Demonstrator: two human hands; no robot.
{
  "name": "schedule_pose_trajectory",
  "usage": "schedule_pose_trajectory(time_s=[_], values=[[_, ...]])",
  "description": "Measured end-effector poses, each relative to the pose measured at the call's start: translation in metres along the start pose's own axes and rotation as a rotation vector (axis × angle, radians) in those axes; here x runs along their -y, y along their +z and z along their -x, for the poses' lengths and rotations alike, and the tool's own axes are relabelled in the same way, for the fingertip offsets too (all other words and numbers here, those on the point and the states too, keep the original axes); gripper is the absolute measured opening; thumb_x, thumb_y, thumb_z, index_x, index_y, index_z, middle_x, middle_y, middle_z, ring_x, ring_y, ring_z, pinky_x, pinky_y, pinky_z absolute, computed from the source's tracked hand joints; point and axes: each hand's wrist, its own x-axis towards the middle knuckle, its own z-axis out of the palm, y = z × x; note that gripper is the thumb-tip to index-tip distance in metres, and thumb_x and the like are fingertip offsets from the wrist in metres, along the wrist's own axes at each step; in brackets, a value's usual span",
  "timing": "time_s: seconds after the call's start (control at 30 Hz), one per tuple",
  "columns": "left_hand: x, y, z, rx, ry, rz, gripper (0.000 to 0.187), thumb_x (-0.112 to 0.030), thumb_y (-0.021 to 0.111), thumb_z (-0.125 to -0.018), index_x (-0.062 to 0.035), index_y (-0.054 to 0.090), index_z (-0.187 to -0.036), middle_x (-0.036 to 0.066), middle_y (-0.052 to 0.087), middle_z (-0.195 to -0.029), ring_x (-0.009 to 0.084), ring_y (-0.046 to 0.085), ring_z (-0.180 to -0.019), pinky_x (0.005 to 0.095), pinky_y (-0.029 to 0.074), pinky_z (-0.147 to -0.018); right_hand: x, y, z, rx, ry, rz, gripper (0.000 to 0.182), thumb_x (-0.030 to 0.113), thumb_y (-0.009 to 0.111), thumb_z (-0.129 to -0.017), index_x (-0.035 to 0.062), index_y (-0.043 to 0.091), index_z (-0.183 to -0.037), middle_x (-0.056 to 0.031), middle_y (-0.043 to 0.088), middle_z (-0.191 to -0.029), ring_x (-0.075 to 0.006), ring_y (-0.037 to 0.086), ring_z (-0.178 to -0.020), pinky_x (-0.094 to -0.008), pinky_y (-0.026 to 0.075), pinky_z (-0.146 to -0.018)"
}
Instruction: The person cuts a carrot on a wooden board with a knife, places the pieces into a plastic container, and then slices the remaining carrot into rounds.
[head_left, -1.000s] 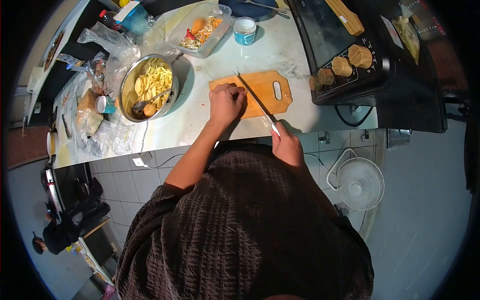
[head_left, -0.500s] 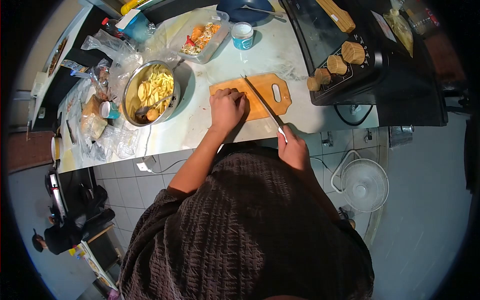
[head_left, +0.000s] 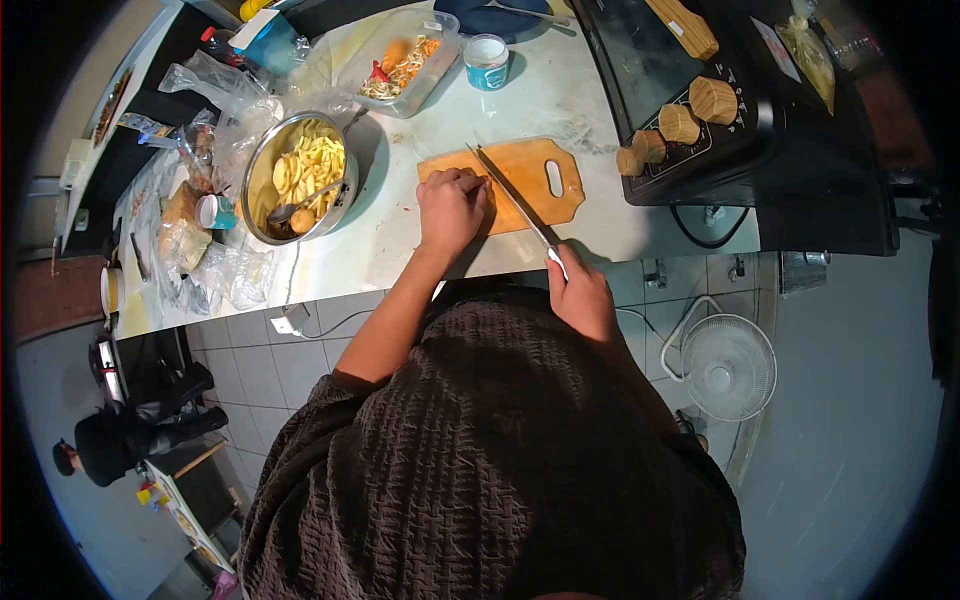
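Note:
A wooden cutting board (head_left: pixel 560 205) lies near the counter's front edge. My right hand (head_left: pixel 580 296) is closed around the white handle of a long knife (head_left: pixel 517 201), whose blade slants up and left across the board. On the board's left part rests my left hand (head_left: pixel 452 208), its fingers curled together just left of the blade. What lies under those fingers is too hidden to make out. Left of the board stands a metal pot (head_left: pixel 349 197) with pale yellow cut pieces (head_left: pixel 308 170) and a spoon (head_left: pixel 285 212) in it.
A clear plastic container (head_left: pixel 440 70) of shredded vegetables, a teal-labelled jar (head_left: pixel 486 66) and a dark blue pan (head_left: pixel 480 18) stand at the back. On the right is a black oven (head_left: pixel 740 150). Plastic bags (head_left: pixel 240 275) lie left. Another person (head_left: pixel 110 445) is at far left.
The knife blade and my right hand have shifted slightly left, nearer my left fingers. The other person at the far left has moved a little.

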Motion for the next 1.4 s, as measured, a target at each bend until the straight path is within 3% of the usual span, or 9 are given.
schedule_pose_trajectory(time_s=[0.7, 1.0, 1.07, 1.3, 1.4], values=[[-0.002, -0.003, 0.001, 0.000, 0.018, -0.027, 0.014, -0.021, 0.071, -0.085, -0.0097, 0.077, -0.091, 0.007, 0.070, -0.091, 0.0286, 0.061, -0.090, 0.0417, 0.042, -0.081, 0.003, 0.003, 0.001, -0.028, 0.009, 0.053, 0.018, 0.017, 0.058, -0.095, 0.0050, 0.055, -0.107, -0.0236, 0.066, -0.088, -0.0481, 0.061, -0.083, -0.0558, 0.048, -0.069], [-0.003, -0.002, 0.003, -0.021, 0.005, -0.024, 0.011, -0.016, 0.071, -0.083, -0.0083, 0.077, -0.089, 0.007, 0.070, -0.089, 0.0268, 0.059, -0.091, 0.0401, 0.041, -0.083, -0.007, 0.005, 0.004, -0.067, -0.025, 0.041, 0.017, 0.015, 0.061, -0.093, 0.0033, 0.055, -0.104, -0.0264, 0.065, -0.085, -0.0471, 0.063, -0.081, -0.0532, 0.050, -0.067], [-0.003, -0.001, 0.004, -0.016, 0.003, -0.009, 0.012, -0.016, 0.071, -0.083, -0.0079, 0.076, -0.089, 0.007, 0.070, -0.091, 0.0270, 0.060, -0.092, 0.0404, 0.041, -0.084, -0.008, 0.006, 0.004, -0.047, -0.042, 0.035, 0.024, 0.020, 0.058, -0.095, 0.0009, 0.057, -0.110, -0.0254, 0.066, -0.089, -0.0458, 0.064, -0.083, -0.0528, 0.052, -0.072], [0.000, -0.001, 0.003, -0.001, 0.015, -0.003, 0.015, -0.020, 0.071, -0.085, -0.0069, 0.075, -0.089, 0.009, 0.070, -0.090, 0.0290, 0.060, -0.091, 0.0423, 0.042, -0.082, -0.001, 0.006, 0.005, -0.043, -0.039, -0.030, 0.018, 0.013, 0.060, -0.093, 0.0035, 0.056, -0.106, -0.0253, 0.066, -0.087, -0.0470, 0.063, -0.083, -0.0530, 0.050, -0.068], [-0.001, -0.001, 0.002, -0.009, 0.005, 0.019, 0.011, -0.016, 0.071, -0.083, -0.0067, 0.076, -0.087, 0.009, 0.070, -0.090, 0.0279, 0.060, -0.091, 0.0410, 0.042, -0.084, 0.002, 0.003, 0.005, 0.030, 0.011, 0.014, 0.025, 0.020, 0.058, -0.096, 0.0010, 0.058, -0.112, -0.0248, 0.067, -0.094, -0.0452, 0.065, -0.086, -0.0525, 0.052, -0.073]])
